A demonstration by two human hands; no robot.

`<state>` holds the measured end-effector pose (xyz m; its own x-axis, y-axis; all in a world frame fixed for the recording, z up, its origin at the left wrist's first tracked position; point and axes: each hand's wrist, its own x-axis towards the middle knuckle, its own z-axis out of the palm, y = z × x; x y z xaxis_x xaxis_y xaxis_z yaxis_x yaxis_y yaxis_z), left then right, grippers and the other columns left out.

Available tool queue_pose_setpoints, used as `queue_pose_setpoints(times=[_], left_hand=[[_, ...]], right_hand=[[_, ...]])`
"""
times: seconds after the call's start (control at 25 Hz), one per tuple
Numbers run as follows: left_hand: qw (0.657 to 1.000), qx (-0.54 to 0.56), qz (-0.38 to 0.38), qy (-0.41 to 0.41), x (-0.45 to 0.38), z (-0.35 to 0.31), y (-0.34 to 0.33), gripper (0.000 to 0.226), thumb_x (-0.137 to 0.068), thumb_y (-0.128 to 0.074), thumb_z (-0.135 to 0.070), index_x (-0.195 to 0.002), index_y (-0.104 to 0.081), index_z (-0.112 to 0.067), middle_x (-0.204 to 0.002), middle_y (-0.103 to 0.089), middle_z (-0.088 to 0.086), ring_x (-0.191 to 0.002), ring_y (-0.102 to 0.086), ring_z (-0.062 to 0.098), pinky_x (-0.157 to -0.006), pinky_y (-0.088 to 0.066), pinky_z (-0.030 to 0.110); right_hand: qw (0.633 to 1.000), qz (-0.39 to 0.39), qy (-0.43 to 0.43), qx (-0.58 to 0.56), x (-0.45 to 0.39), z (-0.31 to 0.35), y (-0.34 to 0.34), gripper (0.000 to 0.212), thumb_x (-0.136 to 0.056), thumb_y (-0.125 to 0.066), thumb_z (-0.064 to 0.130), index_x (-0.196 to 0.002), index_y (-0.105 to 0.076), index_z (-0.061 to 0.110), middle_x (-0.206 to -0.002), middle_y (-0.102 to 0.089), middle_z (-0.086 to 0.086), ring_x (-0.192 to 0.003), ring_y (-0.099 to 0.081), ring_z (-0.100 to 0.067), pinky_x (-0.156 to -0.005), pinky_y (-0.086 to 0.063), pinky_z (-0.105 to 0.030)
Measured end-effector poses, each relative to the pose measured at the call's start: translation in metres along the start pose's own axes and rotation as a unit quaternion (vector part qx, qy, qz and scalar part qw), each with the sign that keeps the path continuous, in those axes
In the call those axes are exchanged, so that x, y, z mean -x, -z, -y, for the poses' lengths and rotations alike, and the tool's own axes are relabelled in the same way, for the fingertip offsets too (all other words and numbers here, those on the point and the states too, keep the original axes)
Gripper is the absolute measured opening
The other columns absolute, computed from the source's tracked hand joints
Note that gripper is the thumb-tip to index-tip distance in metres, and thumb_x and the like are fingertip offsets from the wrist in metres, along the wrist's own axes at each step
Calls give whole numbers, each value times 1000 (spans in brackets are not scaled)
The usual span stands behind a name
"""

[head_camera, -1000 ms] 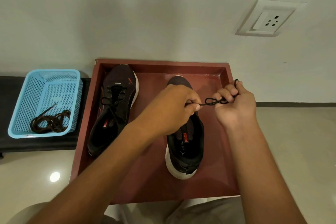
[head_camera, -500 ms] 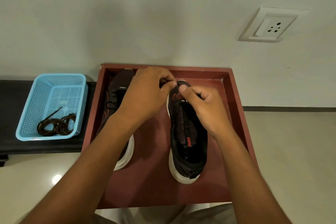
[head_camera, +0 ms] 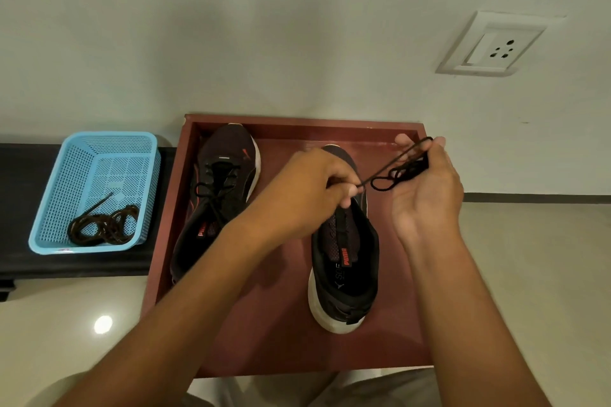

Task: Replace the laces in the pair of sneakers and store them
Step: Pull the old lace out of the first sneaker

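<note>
Two black sneakers stand in a red-brown tray (head_camera: 284,347). The left sneaker (head_camera: 218,195) is laced with a black lace. The right sneaker (head_camera: 345,261) shows no lace over its tongue. My left hand (head_camera: 307,188) hovers over the right sneaker's toe end and pinches one end of a black lace (head_camera: 395,172). My right hand (head_camera: 426,188), palm up beside the tray's right rim, holds the bunched rest of that lace between thumb and fingers. The lace runs taut between both hands.
A light blue mesh basket (head_camera: 99,155) with a coiled dark lace (head_camera: 104,226) sits on a black bench (head_camera: 20,208) left of the tray. The wall is close behind, with a socket plate (head_camera: 492,46). Glossy floor lies to the right and front.
Half a second ago both hands were together at the right sneaker's toe end. They have since drawn apart, the right hand going out to the right with the bunched lace.
</note>
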<state>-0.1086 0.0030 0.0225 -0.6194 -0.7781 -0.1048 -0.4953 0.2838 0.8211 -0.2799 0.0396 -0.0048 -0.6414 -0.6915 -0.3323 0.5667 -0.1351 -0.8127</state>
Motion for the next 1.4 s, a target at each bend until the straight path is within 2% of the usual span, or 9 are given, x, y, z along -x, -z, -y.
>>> queue_pose_setpoints(times=[0.08,0.16,0.28,0.4,0.68,0.84,1.04,1.16,1.4], left_hand=[[1000,-19,9,-3,1,-4,-15,18,-98,-68,-21,-83,-78,-20,-69,-71,-11,-59,-61,-2,-55,-42,13],[999,-33,10,-4,2,-5,-25,19,-98,-68,-25,-80,-76,-23,-68,-69,-13,-60,-61,-4,-57,-38,9],[999,-28,15,-15,2,-2,-34,16,-99,-66,-25,-87,-77,-22,-73,-71,-11,-70,-67,2,-71,-55,26],[999,-27,24,-27,3,-3,-42,14,-99,-64,-26,-97,-77,-20,-85,-75,-8,-81,-69,7,-84,-56,38],[999,-28,11,-30,1,-1,-33,17,-101,-63,-24,-109,-77,-24,-105,-76,-13,-97,-68,0,-93,-53,24],[999,-41,-10,-22,-1,6,-21,18,-101,-61,-23,-111,-76,-24,-105,-76,-12,-96,-68,3,-92,-56,30],[999,-43,-14,-27,2,12,-14,17,-101,-61,-22,-110,-76,-24,-102,-75,-11,-94,-69,5,-89,-57,33],[999,-39,-9,-23,1,16,-11,18,-101,-61,-22,-110,-76,-24,-103,-75,-11,-95,-69,6,-89,-57,34],[999,-39,-1,-13,-1,19,-12,18,-102,-59,-22,-106,-76,-25,-97,-74,-9,-90,-69,8,-84,-57,38]], right_hand=[[997,-7,-57,-61,-3,2,2,32,-111,-42,33,-84,-53,21,-74,-64,0,-68,-57,-14,-66,-45,-25],[993,-11,-80,-84,-3,4,3,32,-111,-41,35,-83,-51,21,-61,-45,5,-57,-48,-13,-63,-42,-26],[996,-29,-75,-48,1,9,3,35,-110,-44,35,-79,-50,21,-57,-28,7,-46,-25,-10,-48,-31,-23],[998,-17,-43,51,2,17,4,36,-109,-45,33,-76,-52,21,-56,-28,7,-46,-18,-9,-42,-20,-23],[945,59,21,321,-13,20,19,23,-105,-43,21,-94,-62,14,-61,-40,8,-49,-26,-9,-44,-19,-26],[825,59,114,551,-36,-11,34,22,-106,-44,24,-105,-66,22,-87,-64,9,-71,-56,-10,-63,-38,-27],[671,62,133,727,-66,-32,40,27,-107,-34,20,-121,-56,14,-108,-67,-4,-87,-60,-23,-78,-48,-37],[613,75,146,773,-80,-36,42,34,-104,-30,15,-129,-53,12,-117,-66,-10,-100,-65,-34,-90,-54,-49],[502,77,199,838,-95,-46,34,32,-103,-37,6,-131,-53,2,-125,-57,-20,-101,-62,-36,-86,-52,-44]])
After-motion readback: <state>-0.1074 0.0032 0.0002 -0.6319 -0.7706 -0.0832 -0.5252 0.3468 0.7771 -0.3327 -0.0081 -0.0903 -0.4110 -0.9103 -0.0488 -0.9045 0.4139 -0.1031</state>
